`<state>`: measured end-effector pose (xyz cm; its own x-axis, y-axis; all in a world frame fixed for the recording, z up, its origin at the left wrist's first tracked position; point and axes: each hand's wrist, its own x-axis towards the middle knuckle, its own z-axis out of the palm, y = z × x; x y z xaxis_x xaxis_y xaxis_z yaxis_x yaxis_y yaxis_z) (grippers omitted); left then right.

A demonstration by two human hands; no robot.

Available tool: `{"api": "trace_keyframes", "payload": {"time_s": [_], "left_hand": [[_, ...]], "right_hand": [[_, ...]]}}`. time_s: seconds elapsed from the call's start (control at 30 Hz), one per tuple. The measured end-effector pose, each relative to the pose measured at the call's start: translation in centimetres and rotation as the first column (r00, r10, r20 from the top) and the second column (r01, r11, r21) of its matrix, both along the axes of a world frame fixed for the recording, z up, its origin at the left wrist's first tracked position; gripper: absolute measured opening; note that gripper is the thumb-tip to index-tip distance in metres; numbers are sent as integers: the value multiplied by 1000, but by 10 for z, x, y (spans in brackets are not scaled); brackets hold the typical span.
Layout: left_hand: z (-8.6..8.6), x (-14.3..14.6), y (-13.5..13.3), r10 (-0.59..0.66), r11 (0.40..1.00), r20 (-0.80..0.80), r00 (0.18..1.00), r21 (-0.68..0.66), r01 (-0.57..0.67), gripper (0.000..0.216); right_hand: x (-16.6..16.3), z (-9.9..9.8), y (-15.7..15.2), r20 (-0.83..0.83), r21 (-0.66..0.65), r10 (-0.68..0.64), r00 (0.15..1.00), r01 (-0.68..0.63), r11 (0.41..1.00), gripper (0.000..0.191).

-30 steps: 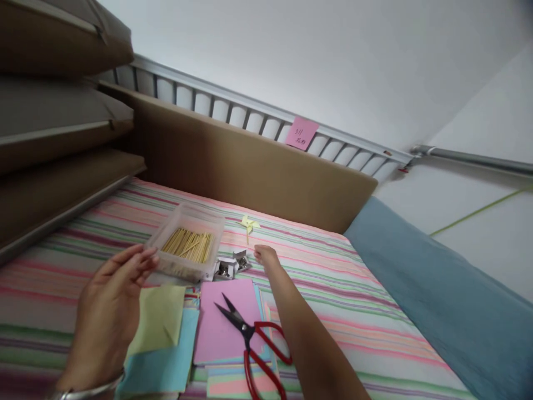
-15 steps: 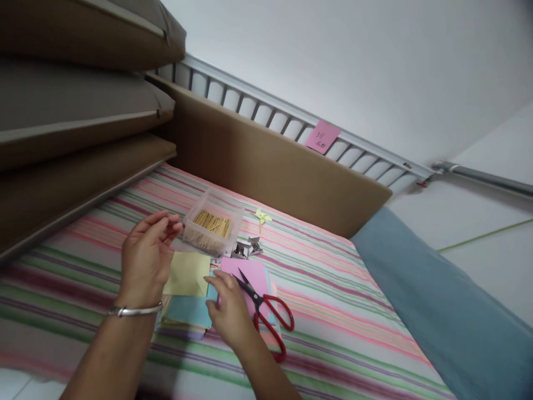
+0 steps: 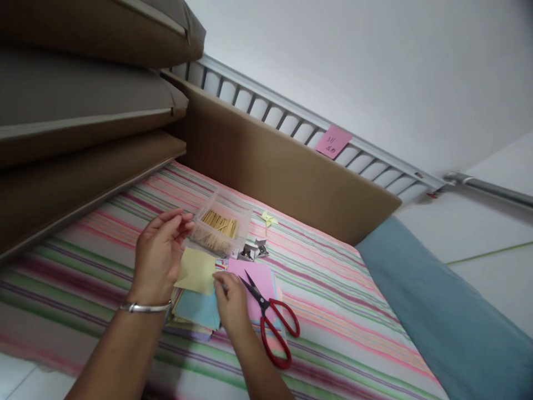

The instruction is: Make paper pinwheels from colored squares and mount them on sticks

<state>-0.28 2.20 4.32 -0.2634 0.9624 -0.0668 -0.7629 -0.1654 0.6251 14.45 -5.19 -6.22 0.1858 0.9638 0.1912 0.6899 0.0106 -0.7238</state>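
Note:
My left hand [image 3: 160, 256] hovers over a pale yellow paper square [image 3: 196, 271], fingers curled and pinched beside a clear plastic box of wooden sticks [image 3: 219, 229]; whether it grips the paper is unclear. My right hand [image 3: 230, 303] rests with its fingertips on the yellow square's right corner, above a light blue sheet [image 3: 200, 308] on a stack of coloured paper. Red-handled scissors [image 3: 270, 319] lie on a pink sheet [image 3: 258, 280] just right of that hand.
Small metal clips [image 3: 253, 251] and a tiny yellow paper pinwheel [image 3: 268, 220] lie beyond the box on the striped bedsheet [image 3: 333, 311]. Brown cushions [image 3: 83, 100] stack at the left, a brown board [image 3: 291, 172] and white railing behind, a blue cloth [image 3: 449, 316] at the right.
My right hand drew back from near the clips to the yellow square's corner. My left hand moved up toward the stick box. The view shifted left and downward.

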Motion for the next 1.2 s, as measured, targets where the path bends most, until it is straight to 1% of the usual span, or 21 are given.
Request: {"api": "trace_keyframes", "payload": {"time_s": [0.07,0.1,0.23,0.3,0.4,0.47,0.53,0.63,0.73,0.8,0.87,0.9,0.93,0.97,1.0,1.03,1.07,1.1,1.13,1.17,1.2], "left_hand": [[-1,0,0,13,1000,-4,1000,8,-13,10],[-2,0,0,16,1000,-7,1000,12,-16,10],[-4,-4,1,22,1000,-13,1000,22,-21,10],[-4,-5,2,24,1000,-10,1000,18,-24,10],[-3,-8,1,22,1000,-3,1000,7,-22,10],[-2,-9,1,15,1000,0,1000,2,-15,10],[-2,-12,1,12,1000,-1,1000,2,-12,10],[-4,-16,2,2,1000,-17,1000,-5,-2,11],[-10,-19,4,-19,999,-87,996,-43,15,14],[-16,-18,4,-75,994,-178,981,-91,60,19],[-23,-13,3,-158,982,-267,951,-148,121,26],[-27,-9,2,-196,974,-300,933,-173,149,30],[-30,-5,0,-237,965,-319,918,-187,184,33],[-32,-1,-2,-292,952,-320,901,-194,239,36],[-34,4,-5,-375,925,-306,875,-191,329,37],[-35,9,-8,-478,878,-278,834,-181,443,39],[-36,14,-12,-580,814,-243,777,-163,557,40],[-36,19,-16,-661,750,-212,720,-147,645,40],[-36,24,-20,-715,698,-192,672,-137,703,40],[-35,28,-23,-746,664,-186,640,-133,735,38],[-34,33,-27,-763,644,-193,617,-136,753,36]], "right_hand": [[3,6,11,-43,-76,-90,995,87,993,24],[4,9,17,-42,-99,-112,993,107,989,29],[-2,18,40,24,-209,-157,987,159,965,59],[-6,16,48,22,-250,-175,984,175,952,70],[-10,4,55,-135,-227,-199,971,165,960,75],[-9,-5,58,-227,-200,-211,951,167,965,74],[-9,-10,60,-269,-178,-226,936,182,967,69],[-12,-7,59,-358,-128,-236,903,203,971,59],[-15,8,48,-464,-79,-196,864,180,980,38],[-12,23,35,-516,-46,-156,842,154,987,21],[-5,40,20,-567,1,-128,814,156,988,15],[0,49,12,-612,31,-114,783,168,985,15],[6,57,5,-672,60,-93,734,180,982,16],[11,65,-1,-740,83,-67,669,189,978,16],[15,71,-6,-802,101,-37,596,198,975,16],[19,76,-10,-849,114,-13,529,206,972,16],[22,79,-12,-875,120,1,484,216,969,16],[24,79,-13,-887,120,1,462,229,966,16],[26,78,-13,-888,119,-10,460,251,961,17],[27,76,-12,-883,115,-30,469,278,954,18],[28,73,-11,-869,112,-54,493,302,947,18]]}}
